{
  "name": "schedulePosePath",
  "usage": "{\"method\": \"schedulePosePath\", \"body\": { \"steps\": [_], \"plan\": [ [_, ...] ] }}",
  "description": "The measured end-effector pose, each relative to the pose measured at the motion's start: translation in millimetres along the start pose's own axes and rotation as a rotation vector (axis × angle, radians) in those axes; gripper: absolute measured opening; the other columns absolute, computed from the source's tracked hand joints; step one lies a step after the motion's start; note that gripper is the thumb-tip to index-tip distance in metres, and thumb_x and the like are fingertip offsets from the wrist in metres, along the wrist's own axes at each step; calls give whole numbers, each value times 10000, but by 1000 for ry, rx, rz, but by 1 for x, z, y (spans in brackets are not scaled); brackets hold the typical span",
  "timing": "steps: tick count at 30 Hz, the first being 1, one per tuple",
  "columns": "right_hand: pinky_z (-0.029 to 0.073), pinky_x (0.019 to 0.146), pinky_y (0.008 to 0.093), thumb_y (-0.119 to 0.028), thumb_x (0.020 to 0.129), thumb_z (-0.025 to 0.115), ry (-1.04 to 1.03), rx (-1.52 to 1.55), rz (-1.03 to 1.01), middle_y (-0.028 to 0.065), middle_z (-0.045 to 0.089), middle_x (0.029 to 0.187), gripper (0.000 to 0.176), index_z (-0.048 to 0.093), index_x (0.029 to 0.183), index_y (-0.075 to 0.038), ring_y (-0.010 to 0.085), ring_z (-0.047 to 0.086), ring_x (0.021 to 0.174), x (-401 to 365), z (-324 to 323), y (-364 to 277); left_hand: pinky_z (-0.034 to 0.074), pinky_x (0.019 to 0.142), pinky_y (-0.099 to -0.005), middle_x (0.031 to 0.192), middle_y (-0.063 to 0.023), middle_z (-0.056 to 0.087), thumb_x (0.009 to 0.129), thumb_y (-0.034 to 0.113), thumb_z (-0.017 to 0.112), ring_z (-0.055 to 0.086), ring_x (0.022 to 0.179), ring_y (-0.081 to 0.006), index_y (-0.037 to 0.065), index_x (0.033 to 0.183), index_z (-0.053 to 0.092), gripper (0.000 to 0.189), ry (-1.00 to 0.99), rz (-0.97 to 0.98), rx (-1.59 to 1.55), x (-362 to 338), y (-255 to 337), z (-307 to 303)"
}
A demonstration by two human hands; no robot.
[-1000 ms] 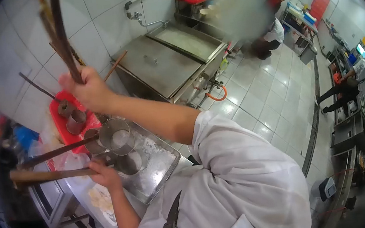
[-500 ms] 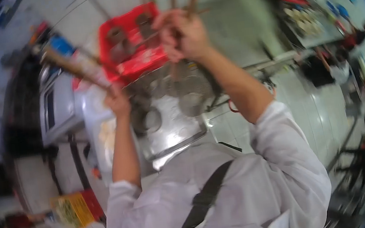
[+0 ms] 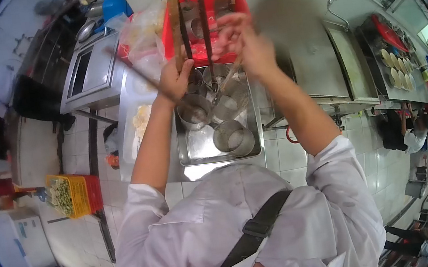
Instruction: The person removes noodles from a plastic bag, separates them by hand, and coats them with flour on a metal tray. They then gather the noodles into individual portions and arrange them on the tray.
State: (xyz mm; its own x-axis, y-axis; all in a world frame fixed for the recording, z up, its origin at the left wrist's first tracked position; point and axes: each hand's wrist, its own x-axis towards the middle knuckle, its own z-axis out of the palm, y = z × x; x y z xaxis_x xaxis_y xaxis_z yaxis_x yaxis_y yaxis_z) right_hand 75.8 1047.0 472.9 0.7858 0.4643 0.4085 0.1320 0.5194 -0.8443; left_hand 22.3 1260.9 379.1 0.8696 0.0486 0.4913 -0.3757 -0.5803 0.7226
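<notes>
My left hand (image 3: 174,79) grips a long wooden handle (image 3: 174,21) that stands upright over a steel tray (image 3: 195,154). My right hand (image 3: 243,42) is closed on other wooden handles, one blurred and slanting up to the right. Their round mesh strainer baskets hang over the tray: one (image 3: 194,112) below my left hand, one (image 3: 232,98) below my right. A third basket (image 3: 233,137) lies on the tray nearer me. Behind the tray a red crate (image 3: 174,29) holds more strainers.
A steel appliance (image 3: 89,74) stands at the left, with a plastic bag (image 3: 141,38) and a white tray of food (image 3: 138,124) beside it. Steel lidded units (image 3: 322,61) and stacked plates (image 3: 395,66) lie right. A yellow crate (image 3: 64,194) sits on the floor. A person (image 3: 409,136) crouches right.
The view has swung so the tray lies straight ahead. Both hands have come closer together over the tray, still gripping the handles, and the baskets hang lower over it.
</notes>
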Motion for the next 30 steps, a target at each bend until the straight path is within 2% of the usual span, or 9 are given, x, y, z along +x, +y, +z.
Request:
{"method": "schedulePosePath", "body": {
  "steps": [6, 10, 11, 13, 14, 19, 24, 27, 30],
  "plan": [
    [500, 568, 357, -249, 906, 544, 231, -227, -62, 68, 618, 828, 258, 601, 1043, -38, 222, 597, 699, 54, -68, -51, 452, 921, -345, 1414, -111, 526, 1062, 407, 379, 528, 1197, -195, 95, 1534, 295, 572, 232, -308, -791, -41, -20, -14],
    [257, 371, 259, -307, 1028, 500, 317, 99, -189, -28, 357, 567, 299, 447, 798, -124, 85, 313, 420, 79, -38, -94, 462, 927, -390, 1350, -127, 562, 1015, 230, 514, 549, 1184, -247, 73, 1480, 370, 512, 391, -348, -265, -73, -30, -22],
    [218, 361, 255, -375, 1038, 457, -10, 300, -205, -34, 325, 561, 348, 432, 791, -132, 82, 275, 413, 110, -86, -86, 462, 927, -390, 1350, -127, 562, 1015, 230, 514, 549, 1184, -247, 73, 1480, 370, 512, 400, -360, -258, -83, -34, -37],
    [179, 352, 252, -443, 1049, 413, -335, 518, -204, -40, 293, 554, 402, 416, 784, -140, 79, 238, 405, 135, -107, -69, 476, 935, -445, 1290, -164, 571, 911, 77, 600, 541, 1204, -334, 95, 1474, 375, 607, -94, -147, 524, -108, -29, -64],
    [175, 352, 252, -442, 1047, 418, -280, 531, -218, -39, 296, 551, 400, 411, 784, -141, 82, 236, 402, 141, -94, -64, 439, 999, -488, 1398, -200, 473, 787, 17, 694, 463, 1268, -420, 139, 1512, 321, 824, -402, -446, 815, -109, 7, -70],
    [242, 344, 272, -455, 1035, 446, 289, 5, -274, -20, 337, 538, 388, 446, 820, -132, 110, 302, 379, 126, -17, -33, 362, 1089, -514, 1557, -210, 238, 627, 218, 899, 298, 1394, -438, 206, 1556, 206, 1159, -858, -618, 676, -143, 78, -81],
    [363, 390, 289, -438, 1025, 468, 31, -480, 152, 22, 468, 567, 361, 538, 938, -95, 150, 418, 403, 135, -50, 41, 405, 1043, -432, 1393, -213, 466, 895, 279, 716, 462, 1285, -334, 65, 1440, 419, 657, -609, -171, -247, -183, 63, -32],
    [436, 418, 299, -427, 1019, 482, 2, -597, 224, 47, 546, 585, 372, 593, 1008, -72, 174, 488, 417, 143, -58, 56, 478, 923, -369, 1198, -166, 597, 992, 201, 558, 581, 1076, -258, -3, 1203, 557, 293, -325, -425, -404, -173, 64, -1],
    [450, 454, 271, -401, 1008, 529, 121, -721, -319, 32, 598, 632, 397, 608, 962, -15, 148, 536, 470, 162, -72, 93, 501, 759, -300, 955, -103, 647, 994, 98, 505, 613, 823, -173, -4, 1022, 551, 116, -306, -392, -224, -111, 91, 24]
  ]
}}
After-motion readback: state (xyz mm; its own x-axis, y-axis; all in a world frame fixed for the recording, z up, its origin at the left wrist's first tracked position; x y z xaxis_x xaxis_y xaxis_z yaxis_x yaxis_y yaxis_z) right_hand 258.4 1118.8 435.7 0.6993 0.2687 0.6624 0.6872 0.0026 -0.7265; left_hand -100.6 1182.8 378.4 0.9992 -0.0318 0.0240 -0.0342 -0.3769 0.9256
